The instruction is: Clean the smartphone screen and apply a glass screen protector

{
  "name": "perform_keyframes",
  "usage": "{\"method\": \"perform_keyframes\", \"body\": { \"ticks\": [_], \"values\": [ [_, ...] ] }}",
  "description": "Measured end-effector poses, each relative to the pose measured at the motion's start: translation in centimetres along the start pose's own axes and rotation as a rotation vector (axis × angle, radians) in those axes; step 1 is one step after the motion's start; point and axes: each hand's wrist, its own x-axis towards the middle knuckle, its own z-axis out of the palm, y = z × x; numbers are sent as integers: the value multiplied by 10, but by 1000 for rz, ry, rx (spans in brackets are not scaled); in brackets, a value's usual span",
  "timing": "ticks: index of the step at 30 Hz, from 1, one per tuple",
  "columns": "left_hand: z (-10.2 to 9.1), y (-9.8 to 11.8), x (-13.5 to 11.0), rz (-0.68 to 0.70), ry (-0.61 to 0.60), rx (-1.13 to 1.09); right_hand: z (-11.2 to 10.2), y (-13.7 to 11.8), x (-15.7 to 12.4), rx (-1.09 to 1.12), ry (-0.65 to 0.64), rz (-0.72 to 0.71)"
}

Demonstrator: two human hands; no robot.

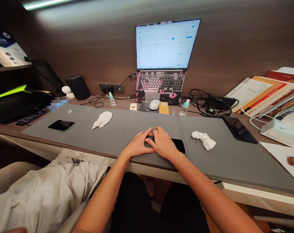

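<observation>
My left hand (139,144) rests over the front middle of the grey desk mat (149,119). Its fingers stretch toward my right hand, with the thumb apart from them. My right hand (163,142) lies across the left part of a dark-screened phone (179,146), fingers bent and thumb reaching left. The two hands touch at the fingertips and thumbs; what lies under them is hidden. One crumpled white tissue (204,140) lies right of the phone, and another white tissue (102,119) lies to the left. A second phone (61,125) rests face up farther left.
Behind the mat stands an open laptop (161,81), with a white mouse (154,104) before it. Small spray bottles (184,108) flank it. Cables (210,102), books (268,89) and a dark tablet (239,129) occupy the right. Another person's light clothing (57,187) shows at lower left.
</observation>
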Motion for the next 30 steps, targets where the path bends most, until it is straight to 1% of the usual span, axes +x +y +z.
{"method": "perform_keyframes", "body": {
  "ticks": [14,23,30],
  "values": [
    [1,-1,1,44,8,19,1,1,0,30,3,2],
    [-1,2,1,58,4,18,-1,2,0,52,25,0],
    [1,-1,1,72,10,17,1,4,0,73,15,5]
  ]
}}
